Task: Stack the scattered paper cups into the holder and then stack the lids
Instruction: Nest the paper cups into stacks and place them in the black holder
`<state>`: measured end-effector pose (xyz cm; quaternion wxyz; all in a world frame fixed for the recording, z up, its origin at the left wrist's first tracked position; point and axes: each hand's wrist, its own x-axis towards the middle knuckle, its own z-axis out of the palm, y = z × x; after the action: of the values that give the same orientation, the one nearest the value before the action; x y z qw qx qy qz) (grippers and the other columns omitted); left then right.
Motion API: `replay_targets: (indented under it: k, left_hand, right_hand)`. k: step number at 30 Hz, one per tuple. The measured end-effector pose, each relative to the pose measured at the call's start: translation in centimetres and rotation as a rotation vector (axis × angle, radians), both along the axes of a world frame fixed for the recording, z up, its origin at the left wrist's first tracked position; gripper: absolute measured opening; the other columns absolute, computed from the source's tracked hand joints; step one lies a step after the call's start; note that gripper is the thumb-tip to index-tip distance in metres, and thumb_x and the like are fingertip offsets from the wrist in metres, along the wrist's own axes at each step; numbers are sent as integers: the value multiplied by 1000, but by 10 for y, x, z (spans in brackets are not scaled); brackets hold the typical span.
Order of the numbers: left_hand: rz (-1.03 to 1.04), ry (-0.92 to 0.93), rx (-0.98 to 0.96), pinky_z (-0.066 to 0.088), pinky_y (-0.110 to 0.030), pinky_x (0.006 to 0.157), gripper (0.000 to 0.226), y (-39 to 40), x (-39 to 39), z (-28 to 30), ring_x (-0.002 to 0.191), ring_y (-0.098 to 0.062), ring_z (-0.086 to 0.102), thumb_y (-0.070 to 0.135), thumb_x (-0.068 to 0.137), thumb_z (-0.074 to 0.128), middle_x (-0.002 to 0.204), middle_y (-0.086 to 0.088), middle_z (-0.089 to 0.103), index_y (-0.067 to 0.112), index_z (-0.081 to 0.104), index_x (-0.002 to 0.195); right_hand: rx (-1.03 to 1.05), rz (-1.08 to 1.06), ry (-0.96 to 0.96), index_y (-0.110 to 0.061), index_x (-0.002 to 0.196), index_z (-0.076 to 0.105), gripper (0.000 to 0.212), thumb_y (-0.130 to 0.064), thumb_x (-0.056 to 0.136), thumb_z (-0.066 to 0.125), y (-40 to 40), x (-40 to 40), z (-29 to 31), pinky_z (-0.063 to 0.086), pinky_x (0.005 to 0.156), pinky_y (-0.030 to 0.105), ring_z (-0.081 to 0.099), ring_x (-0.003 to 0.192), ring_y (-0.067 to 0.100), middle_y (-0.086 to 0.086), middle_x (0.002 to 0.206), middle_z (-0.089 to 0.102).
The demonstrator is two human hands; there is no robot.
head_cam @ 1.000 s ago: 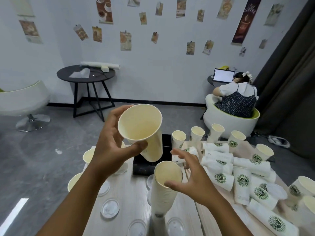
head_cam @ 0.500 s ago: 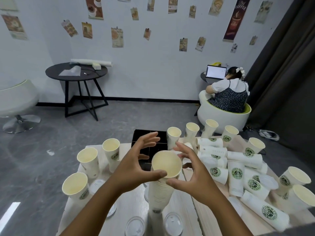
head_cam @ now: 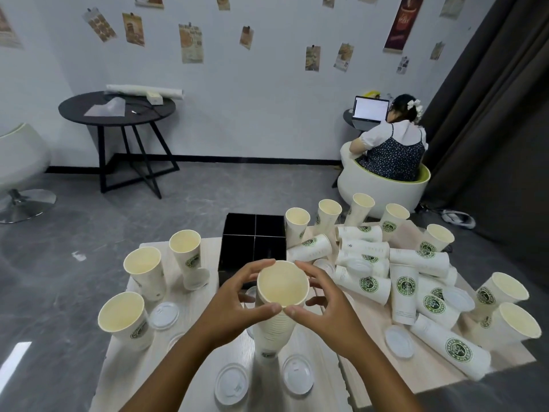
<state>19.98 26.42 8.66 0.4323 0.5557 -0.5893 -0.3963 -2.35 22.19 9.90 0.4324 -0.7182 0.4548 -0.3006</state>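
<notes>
Cups nested in a tall stack (head_cam: 274,325) stand upright on the counter (head_cam: 190,307); the cup the left hand (head_cam: 234,301) held aloft a second ago now sits on top. Both grips, left and right hand (head_cam: 329,304), curl round its rim, so one more is seated. Loose cups (head_cam: 365,285), lids (head_cam: 231,383) and the black holder (head_cam: 252,242) wait around. Beyond: grey floor, a round table (head_cam: 117,108).

A pale wood-grain table (head_cam: 190,295) is seen, and a nested stack of cups (head_cam: 274,328) stands on it near the front. 3 upright cups (head_cam: 145,273) are set at the left; flat lids (head_cam: 231,383) are scattered around — many fallen cups (head_cam: 404,292) are heaped at the right, beside a black divided holder (head_cam: 252,243).
</notes>
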Motion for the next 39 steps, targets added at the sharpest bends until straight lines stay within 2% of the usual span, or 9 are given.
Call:
replay_targets:
  k: [5,9,12,17,22,26,29,32,39]
  left_hand:
    - [31,55,12,55,-27,99,76,0,-2,-10,127,3,55,63,67,81,133,36,57,64,45,134]
    - [50,102,51,55,-29,99,73,-1,-4,-13,126,6,55,60,67,81,130,40,56,67,45,130]
    - [36,129,62,57,-22,91,70,-1,-3,-14,124,10,55,52,71,83,130,40,56,69,47,129]
    - [22,141,69,57,-18,88,76,0,-1,-17,127,12,53,53,71,83,135,39,54,69,44,134]
    - [18,105,87,55,-40,102,86,5,3,-37,133,3,53,40,75,91,141,29,56,59,40,141]
    - [30,106,67,59,-43,100,82,7,-1,-43,133,0,54,33,77,92,138,29,57,61,42,136]
    - [50,120,10,58,-46,101,84,8,-2,-33,133,-2,55,32,77,92,140,27,57,57,41,138]
    - [73,132,-81,60,-41,100,85,3,-2,-10,132,-5,57,37,74,89,141,28,56,51,39,142]
    - [73,198,-230,59,-25,93,78,-43,3,64,128,-3,62,52,71,82,139,25,62,67,39,134]
  right_hand:
    - [69,6,-73,-51,142,47,77,-44,74,83,-2,6,-7,56,100,42,55,128,7,-21,135,58]
    - [120,21,-122,-51,141,47,73,-29,82,84,-4,9,-12,58,96,35,57,127,9,-20,134,59]
    - [167,27,-167,-52,142,46,75,-20,86,83,-2,9,-16,57,94,31,58,127,11,-14,136,58]
    - [207,3,-191,-57,142,45,76,-31,80,82,3,10,-18,57,99,32,56,128,4,-22,134,58]
    - [211,-14,-214,-50,144,47,84,-22,77,90,6,6,-34,53,108,46,54,135,13,-17,143,57]
    - [201,-39,-252,-52,138,53,83,-13,76,91,8,9,-36,59,98,37,56,134,15,-16,139,60]
    - [148,-33,-271,-55,134,54,82,-12,75,91,7,11,-21,58,98,40,58,131,11,-19,135,62]
    - [76,-30,-304,-53,138,51,85,-22,70,91,2,15,2,56,102,44,59,130,13,-14,138,62]
    - [-107,-11,-429,-52,136,53,86,-10,73,93,-46,28,66,56,98,36,62,126,14,-13,129,65]
